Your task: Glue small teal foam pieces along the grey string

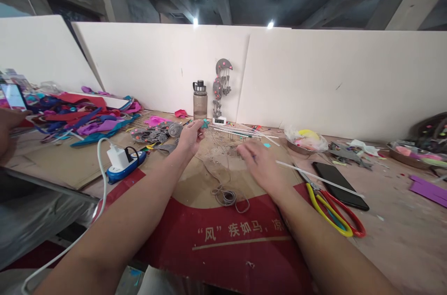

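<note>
My left hand (191,139) pinches a small teal felt piece (205,124), perhaps star-shaped, above the cardboard. To its right my right hand (260,162) hovers over the board, its fingers blurred by motion; whether they hold anything cannot be made out. A thin white stick (319,177) runs from beside that hand across a black phone (340,185); whether the hand touches it is unclear. Between my arms lies a loose coil of grey cord (228,197). A light-blue scrap (267,145) sits just beyond the right hand.
Scissors (331,211) with red and yellow handles lie at right. A bottle (200,102) and grey moon-shaped hanging decoration (223,69) stand at the back. Left are a power strip (125,167), felt strips (87,113) and another person's hand (10,125). Bagged pieces fill a bowl (305,147).
</note>
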`<state>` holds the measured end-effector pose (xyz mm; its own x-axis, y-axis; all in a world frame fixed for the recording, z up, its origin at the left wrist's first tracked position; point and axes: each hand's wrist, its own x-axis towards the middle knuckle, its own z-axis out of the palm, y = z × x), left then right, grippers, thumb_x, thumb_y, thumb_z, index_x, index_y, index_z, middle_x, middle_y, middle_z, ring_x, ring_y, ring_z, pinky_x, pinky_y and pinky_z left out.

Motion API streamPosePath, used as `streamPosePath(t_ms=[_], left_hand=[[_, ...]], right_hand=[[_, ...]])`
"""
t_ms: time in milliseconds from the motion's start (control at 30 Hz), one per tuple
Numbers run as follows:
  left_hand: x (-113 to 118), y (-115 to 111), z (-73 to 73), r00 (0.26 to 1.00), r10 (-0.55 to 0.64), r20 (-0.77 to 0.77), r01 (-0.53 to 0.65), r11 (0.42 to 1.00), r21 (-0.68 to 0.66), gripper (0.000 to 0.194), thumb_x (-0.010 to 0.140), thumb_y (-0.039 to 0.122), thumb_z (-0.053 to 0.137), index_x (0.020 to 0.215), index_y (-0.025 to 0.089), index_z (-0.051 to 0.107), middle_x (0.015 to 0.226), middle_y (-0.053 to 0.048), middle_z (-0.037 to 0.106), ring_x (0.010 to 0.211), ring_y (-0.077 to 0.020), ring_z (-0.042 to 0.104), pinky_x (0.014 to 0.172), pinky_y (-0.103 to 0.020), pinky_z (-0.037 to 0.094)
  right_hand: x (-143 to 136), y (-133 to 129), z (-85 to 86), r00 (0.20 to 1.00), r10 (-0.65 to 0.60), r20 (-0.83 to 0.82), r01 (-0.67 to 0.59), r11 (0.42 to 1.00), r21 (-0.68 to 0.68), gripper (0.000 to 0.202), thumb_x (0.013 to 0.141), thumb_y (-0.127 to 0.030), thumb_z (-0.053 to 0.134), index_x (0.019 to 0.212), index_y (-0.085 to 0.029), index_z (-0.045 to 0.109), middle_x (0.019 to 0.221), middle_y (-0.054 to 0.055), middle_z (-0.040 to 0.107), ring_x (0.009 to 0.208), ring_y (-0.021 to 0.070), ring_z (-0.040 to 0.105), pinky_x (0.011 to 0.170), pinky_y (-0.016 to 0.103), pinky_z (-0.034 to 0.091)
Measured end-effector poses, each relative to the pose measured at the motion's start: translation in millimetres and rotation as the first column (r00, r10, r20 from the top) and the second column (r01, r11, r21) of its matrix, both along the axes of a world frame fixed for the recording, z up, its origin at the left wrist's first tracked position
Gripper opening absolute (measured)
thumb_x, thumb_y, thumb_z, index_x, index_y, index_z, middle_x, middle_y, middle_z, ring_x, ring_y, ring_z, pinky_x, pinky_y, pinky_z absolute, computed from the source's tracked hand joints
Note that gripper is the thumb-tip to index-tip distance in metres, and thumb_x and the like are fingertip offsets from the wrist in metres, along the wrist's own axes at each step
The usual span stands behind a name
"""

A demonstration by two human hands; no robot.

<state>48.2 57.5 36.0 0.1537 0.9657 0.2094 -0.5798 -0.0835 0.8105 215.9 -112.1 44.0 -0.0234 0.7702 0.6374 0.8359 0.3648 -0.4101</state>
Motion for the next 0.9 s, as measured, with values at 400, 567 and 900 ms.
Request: streamPosePath(t_ms=[400, 567, 900], left_hand=[[7.9, -13.8, 0.1, 0.991, -0.109, -0.072, 0.114, 0.991, 0.073, 0.029, 0.056, 0.029, 0.079, 0.064, 0.015, 0.054, 0.055, 0.006, 0.044, 0.046, -0.0024, 0.034, 0.04, -0.016, 0.019], [15.1, -23.8, -5.2, 0.974, -0.171, -0.15, 0.184, 0.98, 0.078, 0.032, 0.056, 0.031, 0.08, 0.063, 0.014, 0.053, 0.056, 0.006, 0.042, 0.046, -0.002, 0.034, 0.04, -0.016, 0.016], [19.4, -27.8, -9.0, 0.969, -0.152, -0.194, 0.168, 0.983, 0.071, 0.027, 0.06, 0.029, 0.076, 0.063, 0.015, 0.053, 0.055, 0.005, 0.044, 0.046, -0.003, 0.035, 0.04, -0.016, 0.021]], right_hand=[[62.3, 28.6, -48.0, 0.962, -0.239, -0.131, 0.225, 0.968, -0.113, 0.044, 0.059, -0.04, 0.075, 0.04, -0.028, 0.038, 0.029, -0.006, 0.031, 0.034, 0.0128, 0.039, 0.041, 0.028, 0.027], [52.6, 25.4, -33.8, 0.86, -0.406, -0.31, 0.332, 0.906, -0.265, 0.036, 0.056, -0.027, 0.073, 0.041, -0.027, 0.04, 0.027, -0.005, 0.034, 0.028, 0.0117, 0.031, 0.037, 0.028, 0.024], [4.3, 13.0, -7.7, 0.702, -0.068, -0.709, -0.003, 0.995, -0.099, 0.029, 0.076, -0.032, 0.057, 0.103, -0.022, 0.05, 0.091, 0.004, 0.068, 0.067, 0.0193, 0.067, 0.063, 0.033, 0.054]])
